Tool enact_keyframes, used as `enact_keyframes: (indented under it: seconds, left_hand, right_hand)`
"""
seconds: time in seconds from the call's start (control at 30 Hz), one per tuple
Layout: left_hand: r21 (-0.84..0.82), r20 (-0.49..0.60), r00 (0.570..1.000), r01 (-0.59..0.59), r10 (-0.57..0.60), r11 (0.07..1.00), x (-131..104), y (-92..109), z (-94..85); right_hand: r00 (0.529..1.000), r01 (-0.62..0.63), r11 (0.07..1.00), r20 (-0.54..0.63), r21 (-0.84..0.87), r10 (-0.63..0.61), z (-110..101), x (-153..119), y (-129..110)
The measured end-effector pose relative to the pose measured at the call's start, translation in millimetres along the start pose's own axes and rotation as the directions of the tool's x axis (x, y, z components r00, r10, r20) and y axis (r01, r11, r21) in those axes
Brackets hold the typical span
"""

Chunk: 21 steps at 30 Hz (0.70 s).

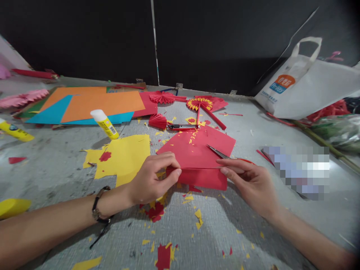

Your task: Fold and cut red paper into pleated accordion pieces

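A piece of red paper [202,179] is held by its upper edge, which shows a narrow fold line. My left hand [156,174] pinches the left end of that edge between thumb and fingers. At the opposite end, my right hand [250,182] pinches the same edge. Just beyond lies a larger red sheet [194,150]; whether the two are joined I cannot tell. Scissors [217,151] rest on the larger sheet, their red handle partly hidden behind my right hand. Yellow paper [132,155] with cut edges lies beyond my left hand.
A glue stick [106,125] stands near stacked orange sheets [104,107]. Further back are a utility knife [182,127], a small red paper fan [158,121] and a yellow-trimmed rosette [199,104]. Paper scraps [198,217] litter the surface. A white bag [303,86] sits back right, before a black panel [210,41].
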<state>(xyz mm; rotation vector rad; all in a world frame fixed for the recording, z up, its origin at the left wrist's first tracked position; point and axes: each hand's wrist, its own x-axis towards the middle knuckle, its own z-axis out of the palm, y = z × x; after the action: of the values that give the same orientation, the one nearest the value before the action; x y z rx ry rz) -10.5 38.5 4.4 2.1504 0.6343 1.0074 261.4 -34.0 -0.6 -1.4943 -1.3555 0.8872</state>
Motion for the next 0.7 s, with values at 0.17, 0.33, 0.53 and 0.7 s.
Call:
enact_keyframes:
  seconds: [0.17, 0.33, 0.53, 0.7]
  left_hand:
    - [0.013, 0.034, 0.999, 0.007, -0.007, 1.0, 0, 0, -0.2]
    - [0.063, 0.08, 0.997, 0.006, -0.011, 0.998, 1, -1, 1.4]
    - [0.087, 0.096, 0.994, 0.036, -0.045, 0.996, 1, -2, 2.9]
    - [0.117, 0.057, 0.998, -0.038, 0.031, 0.992, -1, -1, 4.2]
  right_hand:
    - [0.999, 0.029, 0.999, -0.023, -0.046, -0.03, -1, -1, -6]
    - [0.997, 0.074, 0.994, -0.016, -0.076, -0.076, -2, -1, -4]
    - [0.944, 0.31, 0.913, -0.031, -0.265, -0.329, -1, -2, -3]
    - [0.839, 0.486, 0.809, -0.082, -0.332, -0.538, 2, -13, -7]
